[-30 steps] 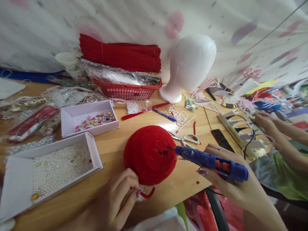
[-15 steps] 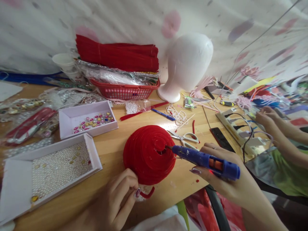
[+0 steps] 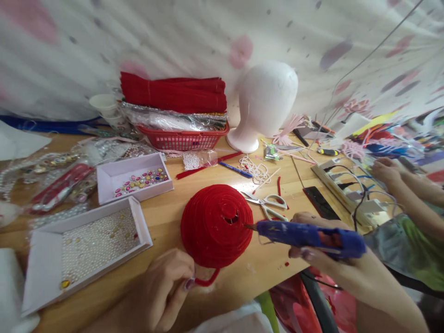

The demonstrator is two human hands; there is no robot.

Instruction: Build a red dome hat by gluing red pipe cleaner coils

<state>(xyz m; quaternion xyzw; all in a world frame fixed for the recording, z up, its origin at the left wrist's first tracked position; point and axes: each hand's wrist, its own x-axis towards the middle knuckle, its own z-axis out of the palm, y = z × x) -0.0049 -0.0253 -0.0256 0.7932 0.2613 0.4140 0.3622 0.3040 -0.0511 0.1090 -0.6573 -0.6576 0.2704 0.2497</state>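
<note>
A dome (image 3: 211, 231) wound in red fuzzy strips, with a small hole near its top, sits on the table in front of me. My left hand (image 3: 169, 282) is closed at its lower left, pinching a red pipe cleaner (image 3: 208, 281) that bends up to the dome's lower edge. Whether its far end is fixed there I cannot tell. Wrapped around a blue hot glue gun (image 3: 294, 233), my right hand (image 3: 319, 259) is to the right of the dome. The gun's nozzle points left, close to the dome's right side.
Scissors (image 3: 267, 202) lie behind the gun. At left are a box of pearl beads (image 3: 147, 238) and a box of gems (image 3: 104, 187). A red basket (image 3: 187, 141) and a white foam head (image 3: 268, 99) stand behind. On the right are a power strip (image 3: 342, 196) and another person's hands (image 3: 388, 173).
The glue gun has drawn back rightward from the dome's hole. My left hand has shifted slightly left, and more of the red pipe cleaner now shows below the dome. The view has tilted a little upward.
</note>
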